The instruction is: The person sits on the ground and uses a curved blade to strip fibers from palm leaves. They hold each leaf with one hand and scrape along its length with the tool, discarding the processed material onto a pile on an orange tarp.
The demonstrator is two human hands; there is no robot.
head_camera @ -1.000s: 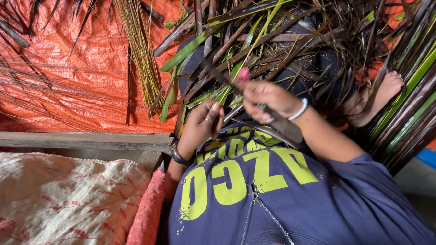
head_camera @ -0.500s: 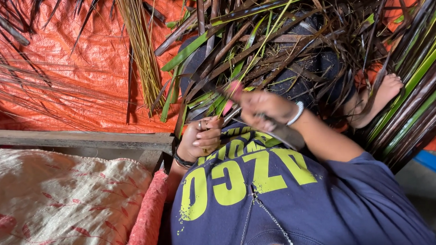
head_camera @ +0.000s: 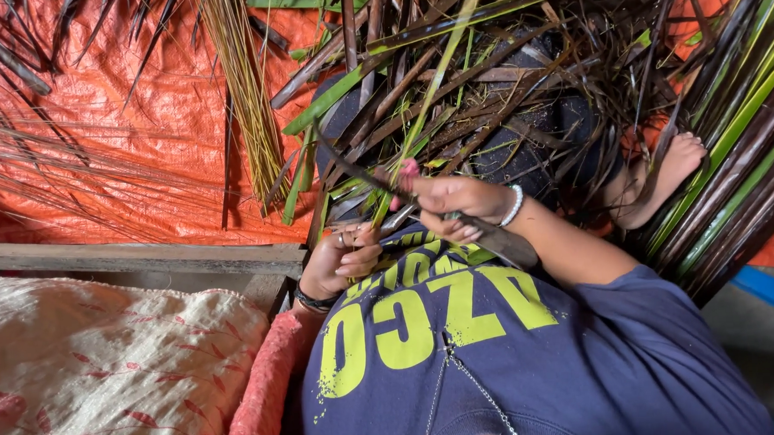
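My right hand [head_camera: 454,206] is closed around a dark knife [head_camera: 492,239] whose blade points down toward my lap, and it also pinches a long green palm leaf strip [head_camera: 425,103] that runs up and away. My left hand [head_camera: 341,261], with a ring and a dark wristband, grips the lower end of that leaf against my blue shirt. A heap of green and brown palm leaves [head_camera: 502,73] covers my legs. My bare foot [head_camera: 663,175] pokes out of the heap on the right.
An orange tarp [head_camera: 113,125] lies under everything, with a bundle of thin yellowish leaf ribs [head_camera: 242,85] and loose dry ribs on it. A wooden plank [head_camera: 128,255] runs along the left, with a patterned cushion [head_camera: 98,369] below it. More long leaves [head_camera: 740,141] lie at right.
My left hand has slid down and closer to my chest along the leaf. My right hand with the knife has shifted slightly upward along the strip.
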